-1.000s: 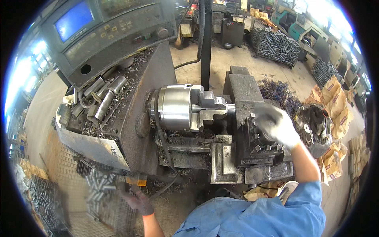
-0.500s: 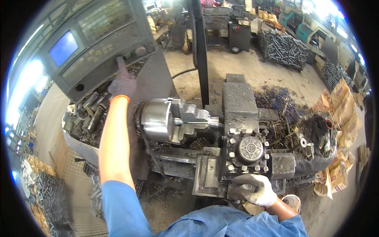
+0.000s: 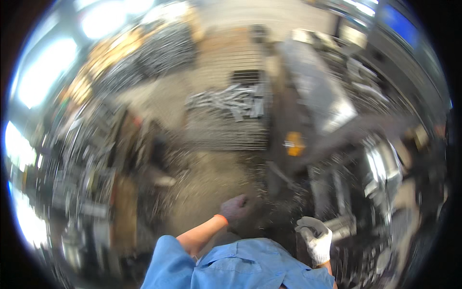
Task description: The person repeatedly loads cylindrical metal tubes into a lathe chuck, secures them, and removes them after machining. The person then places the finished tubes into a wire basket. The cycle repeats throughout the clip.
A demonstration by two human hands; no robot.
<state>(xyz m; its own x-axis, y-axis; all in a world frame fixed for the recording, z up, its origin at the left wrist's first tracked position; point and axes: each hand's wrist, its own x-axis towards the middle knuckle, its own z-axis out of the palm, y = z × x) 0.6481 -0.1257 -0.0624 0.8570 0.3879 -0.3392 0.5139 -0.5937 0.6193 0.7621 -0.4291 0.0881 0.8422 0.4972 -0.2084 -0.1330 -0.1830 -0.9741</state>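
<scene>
My left hand [image 3: 234,207], in a dark glove with an orange cuff, hangs in front of my body over the floor. Its fingers are smeared by motion, and nothing can be made out in them. Nearer the machine, my right hand [image 3: 315,238] wears a white glove with grey-coated fingers. Those fingers curve loosely, with a gap between them and the thumb and no object visible inside. Close by on the right are a blurred lathe carriage [image 3: 339,226] and the shiny lathe chuck [image 3: 382,166].
A wire-mesh platform [image 3: 226,139] ahead carries a heap of metal parts [image 3: 231,101]. Dark part piles [image 3: 163,53] stand at the far left. More machinery [image 3: 91,192] blurs along the left. A metal tray [image 3: 320,86] juts from the lathe, above an orange patch [image 3: 294,143].
My view has swung left, away from the lathe. The left hand has come off the control panel and down to my front. My right hand has left its place on the carriage.
</scene>
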